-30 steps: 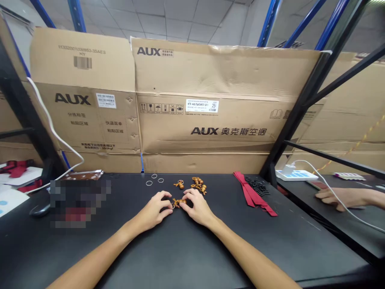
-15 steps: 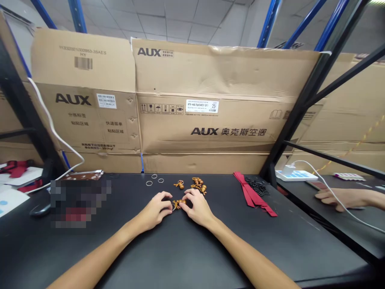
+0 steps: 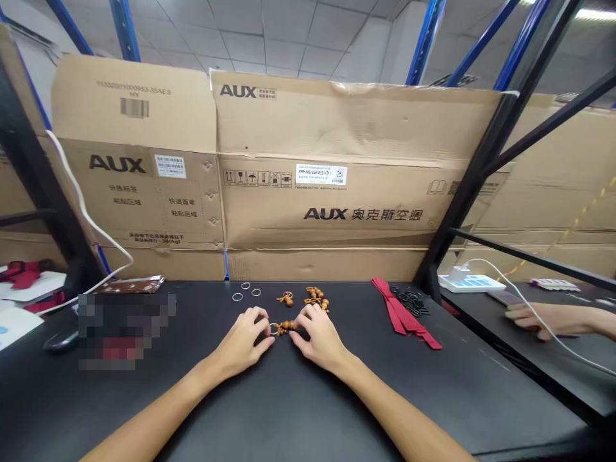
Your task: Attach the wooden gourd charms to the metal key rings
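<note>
A wooden gourd pendant (image 3: pixel 287 325) on an orange cord lies on the black tabletop between my hands. A metal split ring (image 3: pixel 274 329) is at its left end and appears joined to the cord. My left hand (image 3: pixel 244 339) rests just left of the ring, thumb and fingers apart. At the pendant's right end is my right hand (image 3: pixel 318 335), its thumb and forefinger parted beside the gourd. Behind them lie another gourd pendant (image 3: pixel 287 299) and a small cluster of gourd pendants (image 3: pixel 316 297), partly hidden by my right hand. Three loose split rings (image 3: pixel 237 297) lie farther left.
Red ribbon strips (image 3: pixel 402 314) and a pile of black clasps (image 3: pixel 411 301) lie at right. A blurred patch covers items at left, near a dark mouse-like object (image 3: pixel 61 342). Cardboard (image 3: pixel 327 231) walls the back. Another person's hand (image 3: pixel 543 319) rests on the neighbouring table.
Both hands have drawn slightly apart from the pendant and ring, so more of each shows. The view has tilted up a little.
</note>
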The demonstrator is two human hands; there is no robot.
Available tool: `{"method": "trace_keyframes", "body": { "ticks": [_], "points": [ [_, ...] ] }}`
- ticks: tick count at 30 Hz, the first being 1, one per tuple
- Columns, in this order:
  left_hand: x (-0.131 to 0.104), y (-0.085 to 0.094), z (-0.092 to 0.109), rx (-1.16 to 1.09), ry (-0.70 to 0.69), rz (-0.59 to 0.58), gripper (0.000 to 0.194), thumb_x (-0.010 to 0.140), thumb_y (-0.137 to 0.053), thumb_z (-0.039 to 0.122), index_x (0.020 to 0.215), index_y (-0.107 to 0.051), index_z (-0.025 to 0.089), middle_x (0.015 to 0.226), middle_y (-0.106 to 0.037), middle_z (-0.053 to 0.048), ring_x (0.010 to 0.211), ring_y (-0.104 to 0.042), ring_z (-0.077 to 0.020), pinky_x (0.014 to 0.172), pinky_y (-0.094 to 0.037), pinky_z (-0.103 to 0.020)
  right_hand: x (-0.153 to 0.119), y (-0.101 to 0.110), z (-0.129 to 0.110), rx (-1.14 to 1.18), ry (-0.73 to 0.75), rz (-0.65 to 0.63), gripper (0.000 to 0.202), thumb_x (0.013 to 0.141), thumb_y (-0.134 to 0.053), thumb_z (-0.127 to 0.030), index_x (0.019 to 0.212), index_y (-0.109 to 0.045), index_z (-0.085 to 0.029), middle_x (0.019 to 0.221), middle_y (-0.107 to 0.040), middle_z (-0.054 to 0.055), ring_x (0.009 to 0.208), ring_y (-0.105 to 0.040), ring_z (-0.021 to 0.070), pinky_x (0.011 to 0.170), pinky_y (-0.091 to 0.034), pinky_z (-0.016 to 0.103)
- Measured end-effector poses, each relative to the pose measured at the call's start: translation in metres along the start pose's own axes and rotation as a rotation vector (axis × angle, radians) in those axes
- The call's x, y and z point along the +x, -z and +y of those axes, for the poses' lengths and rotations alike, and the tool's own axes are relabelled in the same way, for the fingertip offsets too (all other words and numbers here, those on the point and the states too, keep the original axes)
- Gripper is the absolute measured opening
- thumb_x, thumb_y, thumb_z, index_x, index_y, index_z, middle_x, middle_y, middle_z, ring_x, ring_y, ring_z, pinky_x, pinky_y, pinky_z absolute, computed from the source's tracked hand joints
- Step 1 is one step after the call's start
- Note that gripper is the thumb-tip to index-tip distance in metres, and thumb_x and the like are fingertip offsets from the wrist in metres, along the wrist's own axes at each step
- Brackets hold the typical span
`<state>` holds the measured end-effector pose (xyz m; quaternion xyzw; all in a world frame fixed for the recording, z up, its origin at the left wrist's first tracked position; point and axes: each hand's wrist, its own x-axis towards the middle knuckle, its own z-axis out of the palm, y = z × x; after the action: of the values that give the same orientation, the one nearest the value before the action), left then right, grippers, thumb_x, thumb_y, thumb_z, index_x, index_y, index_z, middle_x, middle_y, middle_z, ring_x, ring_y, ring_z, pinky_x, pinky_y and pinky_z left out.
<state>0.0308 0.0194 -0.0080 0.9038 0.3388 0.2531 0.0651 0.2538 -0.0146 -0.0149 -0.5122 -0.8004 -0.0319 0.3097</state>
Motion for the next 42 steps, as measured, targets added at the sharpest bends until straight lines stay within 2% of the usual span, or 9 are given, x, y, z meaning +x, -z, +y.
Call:
{"method": "trace_keyframes", "body": {
  "ticks": [3,7,9,11,13,15,17,20,42],
  "points": [
    [0.004,-0.002,0.000,0.025,-0.013,-0.058,0.018,0.091,-0.051,0.035,0.099,-0.062,0.024,0.120,-0.053,-0.007,0.109,-0.052,-0.0246,0.095,-0.044,-0.043,0.000,-0.003,-0.002,-0.061,-0.013,-0.055,0.013,0.087,-0.058,-0.033,0.088,-0.064,-0.021,0.093,-0.055,0.006,0.089,-0.049,0.0205,0.080,-0.041,0.034],
    [0.018,-0.009,-0.013,0.079,0.083,-0.126,0.052,0.091,-0.046,0.053,0.134,-0.050,0.024,0.144,-0.041,-0.012,0.133,-0.037,-0.0307,0.108,-0.032,-0.049,0.010,-0.011,0.004,-0.163,-0.206,-0.059,0.034,0.088,-0.054,-0.046,0.107,-0.065,-0.019,0.104,-0.055,0.011,0.101,-0.049,0.0259,0.087,-0.041,0.039],
    [0.023,-0.011,-0.019,0.116,0.152,-0.135,0.064,0.090,-0.043,0.060,0.140,-0.044,0.020,0.149,-0.035,-0.015,0.137,-0.032,-0.0320,0.111,-0.029,-0.049,0.013,-0.013,0.008,-0.188,-0.271,-0.077,0.043,0.089,-0.050,-0.051,0.115,-0.063,-0.019,0.111,-0.055,0.013,0.106,-0.048,0.0283,0.091,-0.040,0.041],
    [0.023,-0.011,-0.022,0.137,0.178,-0.156,0.069,0.090,-0.039,0.063,0.142,-0.042,0.018,0.151,-0.034,-0.014,0.139,-0.029,-0.0311,0.113,-0.025,-0.048,0.011,-0.012,0.010,-0.175,-0.251,-0.124,0.051,0.090,-0.046,-0.056,0.122,-0.059,-0.019,0.122,-0.053,0.014,0.115,-0.046,0.0293,0.098,-0.037,0.043],
    [0.018,-0.010,-0.022,0.142,0.162,-0.200,0.070,0.090,-0.035,0.065,0.142,-0.041,0.019,0.152,-0.033,-0.012,0.141,-0.027,-0.0290,0.116,-0.021,-0.046,0.006,-0.008,0.012,-0.121,-0.178,-0.218,0.060,0.090,-0.041,-0.061,0.132,-0.052,-0.020,0.137,-0.047,0.014,0.127,-0.039,0.0289,0.106,-0.031,0.043],
    [0.012,-0.007,-0.020,0.138,0.136,-0.247,0.072,0.090,-0.031,0.066,0.144,-0.039,0.019,0.152,-0.031,-0.010,0.142,-0.024,-0.0272,0.117,-0.017,-0.045,0.000,-0.004,0.012,-0.063,-0.137,-0.333,0.070,0.090,-0.035,-0.066,0.143,-0.040,-0.020,0.151,-0.032,0.012,0.139,-0.027,0.0284,0.112,-0.022,0.043],
    [0.007,-0.005,-0.018,0.134,0.119,-0.269,0.072,0.091,-0.030,0.066,0.145,-0.036,0.020,0.153,-0.030,-0.009,0.143,-0.022,-0.0264,0.117,-0.016,-0.044,-0.004,0.001,0.012,-0.031,-0.134,-0.413,0.076,0.089,-0.031,-0.069,0.147,-0.031,-0.020,0.156,-0.020,0.010,0.144,-0.015,0.0273,0.116,-0.015,0.043],
    [0.004,-0.004,-0.017,0.131,0.103,-0.261,0.070,0.091,-0.030,0.066,0.145,-0.036,0.022,0.153,-0.029,-0.007,0.143,-0.021,-0.0255,0.118,-0.015,-0.043,-0.005,0.004,0.009,-0.011,-0.150,-0.458,0.079,0.089,-0.028,-0.070,0.149,-0.027,-0.019,0.157,-0.013,0.010,0.145,-0.008,0.0261,0.118,-0.009,0.043],
    [0.007,-0.004,-0.023,0.104,0.108,-0.273,0.069,0.091,-0.032,0.065,0.145,-0.037,0.023,0.153,-0.029,-0.007,0.143,-0.022,-0.0268,0.117,-0.017,-0.045,0.003,0.013,0.004,0.076,-0.211,-0.471,0.080,0.087,-0.037,-0.069,0.146,-0.033,-0.017,0.156,-0.017,0.012,0.145,-0.011,0.0274,0.118,-0.012,0.043]
  ]
}}
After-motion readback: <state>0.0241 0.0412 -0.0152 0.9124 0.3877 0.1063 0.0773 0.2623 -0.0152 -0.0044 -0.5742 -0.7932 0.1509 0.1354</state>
